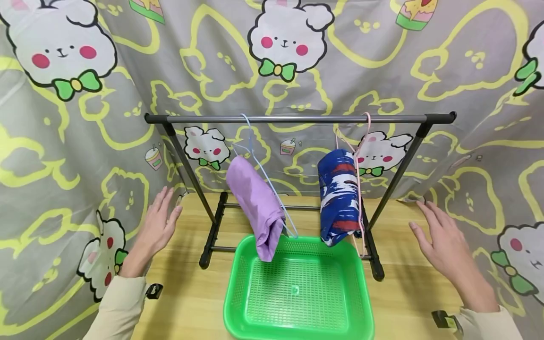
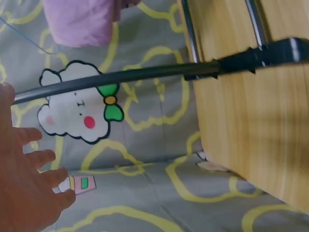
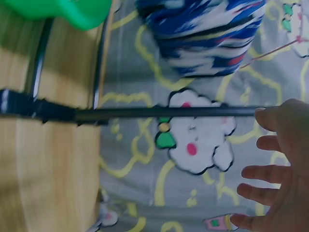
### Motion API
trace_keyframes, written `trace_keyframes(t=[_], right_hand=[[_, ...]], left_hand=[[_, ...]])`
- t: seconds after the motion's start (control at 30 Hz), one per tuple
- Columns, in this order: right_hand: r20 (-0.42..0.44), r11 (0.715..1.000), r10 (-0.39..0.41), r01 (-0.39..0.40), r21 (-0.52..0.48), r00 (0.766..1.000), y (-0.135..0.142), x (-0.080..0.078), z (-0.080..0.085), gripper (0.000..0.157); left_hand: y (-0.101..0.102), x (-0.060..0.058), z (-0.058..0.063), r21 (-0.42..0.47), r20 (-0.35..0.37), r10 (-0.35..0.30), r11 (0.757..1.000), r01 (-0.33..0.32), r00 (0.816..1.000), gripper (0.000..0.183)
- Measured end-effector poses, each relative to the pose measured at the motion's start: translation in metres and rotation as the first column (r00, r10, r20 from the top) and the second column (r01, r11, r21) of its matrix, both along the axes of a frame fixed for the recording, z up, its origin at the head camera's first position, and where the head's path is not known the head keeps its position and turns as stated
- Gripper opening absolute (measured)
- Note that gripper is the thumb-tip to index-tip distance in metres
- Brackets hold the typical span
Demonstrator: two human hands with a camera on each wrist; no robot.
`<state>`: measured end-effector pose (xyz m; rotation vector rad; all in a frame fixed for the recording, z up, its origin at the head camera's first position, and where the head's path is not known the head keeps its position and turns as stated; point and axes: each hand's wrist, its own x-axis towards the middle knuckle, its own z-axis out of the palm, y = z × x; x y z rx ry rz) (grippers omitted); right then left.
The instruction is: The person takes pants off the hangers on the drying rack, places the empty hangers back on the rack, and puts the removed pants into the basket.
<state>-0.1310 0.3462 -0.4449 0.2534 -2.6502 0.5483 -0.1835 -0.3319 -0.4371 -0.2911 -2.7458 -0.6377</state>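
Note:
My left hand (image 1: 158, 222) is held up left of a dark metal clothes rack (image 1: 297, 119), fingers extended, holding nothing. Over on the right, my right hand (image 1: 443, 241) is raised beside the rack in a similar way, also holding nothing. From the rack's bar hang a blue hanger (image 1: 268, 178) with a folded purple cloth (image 1: 255, 200) and a pink hanger (image 1: 359, 189) with a folded blue, white and red patterned cloth (image 1: 338, 196). In the left wrist view the left hand (image 2: 29, 179) shows spread fingers; the right wrist view shows the right hand (image 3: 285, 174) likewise.
A green plastic basket (image 1: 297, 326) stands on the wooden table (image 1: 187, 302) in front of the rack, its inside bare. The purple cloth's lower end overlaps its back rim in the head view. Grey patterned curtains (image 1: 365, 42) enclose the back and both sides.

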Motion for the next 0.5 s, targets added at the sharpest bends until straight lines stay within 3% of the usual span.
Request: trace_keyframes(t=[0.13, 0.27, 0.37, 0.5], right_hand=[[-0.05, 0.994, 0.037, -0.042, -0.104, 0.998, -0.012, 0.006, 0.012, 0.056], [-0.082, 0.977, 0.049, -0.065, -0.205, 0.995, -0.028, 0.013, 0.027, 0.053], [-0.039, 0.954, 0.062, -0.07, -0.29, 0.997, -0.041, 0.017, 0.037, 0.049], [0.024, 0.917, 0.108, -0.091, -0.388, 0.994, -0.06, 0.018, 0.048, 0.049]], left_hand=[[0.01, 0.001, 0.007, 0.083, -0.045, -0.018, 0.996, 0.022, 0.999, 0.058], [0.023, 0.002, 0.022, 0.144, -0.178, -0.016, 0.989, 0.043, 0.984, 0.055], [0.036, 0.002, 0.041, 0.134, -0.321, -0.026, 0.988, 0.073, 0.947, 0.05], [0.054, -0.001, 0.069, 0.057, -0.485, -0.076, 0.991, 0.119, 0.871, 0.046]])
